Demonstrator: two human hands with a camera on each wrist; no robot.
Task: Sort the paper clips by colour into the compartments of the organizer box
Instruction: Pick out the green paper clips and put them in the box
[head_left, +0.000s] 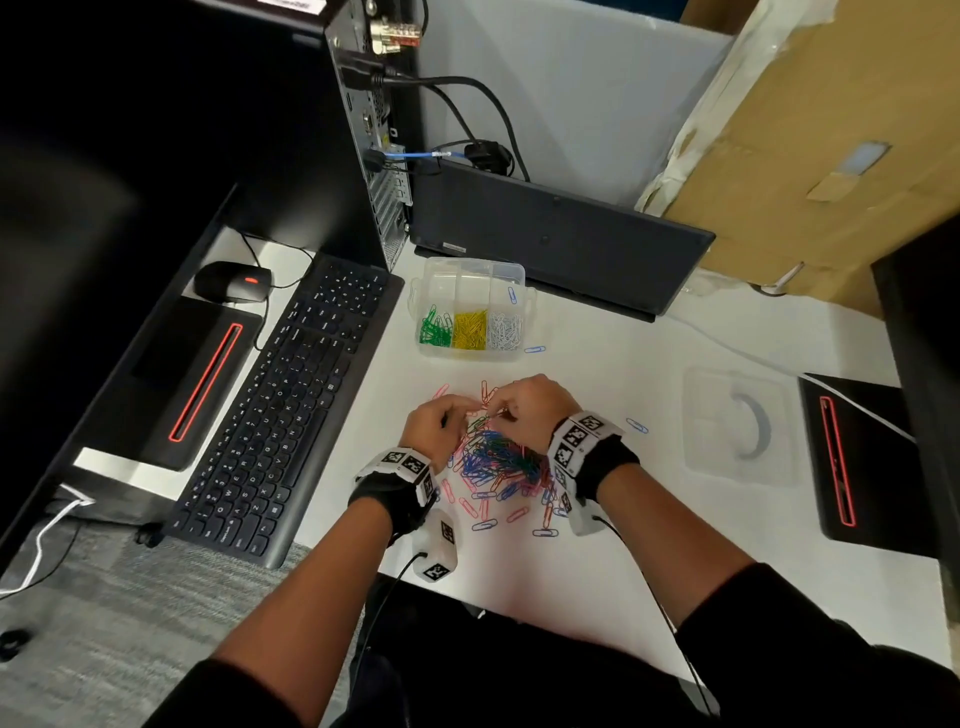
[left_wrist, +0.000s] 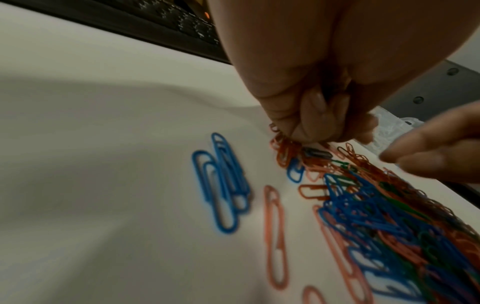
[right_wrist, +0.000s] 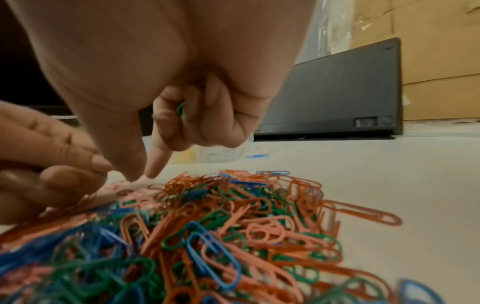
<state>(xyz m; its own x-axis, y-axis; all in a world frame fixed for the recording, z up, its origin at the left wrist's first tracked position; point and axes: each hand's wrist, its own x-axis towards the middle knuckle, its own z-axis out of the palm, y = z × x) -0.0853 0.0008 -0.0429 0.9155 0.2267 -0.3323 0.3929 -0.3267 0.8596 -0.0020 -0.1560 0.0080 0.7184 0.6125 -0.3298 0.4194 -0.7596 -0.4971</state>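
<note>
Seen from above, a white bench (head_left: 597, 571) carried a tangled heap of paper clips (head_left: 498, 457) in blue, green and orange-pink, lying between a person's two wrists. Beyond the heap, well apart from it, stood the clear organizer box (head_left: 470, 270); its near row held green clips (head_left: 435, 330), yellow clips (head_left: 470, 329) and white clips (head_left: 505, 331), one colour to a compartment, while the far row looked almost empty (one blue clip seemed to lie at its right end).

Both hands worked at the far edge of the heap. The left hand (head_left: 434, 426) had its fingers bunched into a narrow grip, pinching a small cluster of orange clips (left_wrist: 284, 150) against the bench. The right hand (head_left: 530, 408) had thumb and forefinger pointing down at the heap, tips near each other, and its curled fingers hid something green, likely a clip.

The step in hand appeared to be gathering one colour from the heap. Next would come lifting the orange cluster free of tangled neighbours and carrying it to an unused compartment.
</note>
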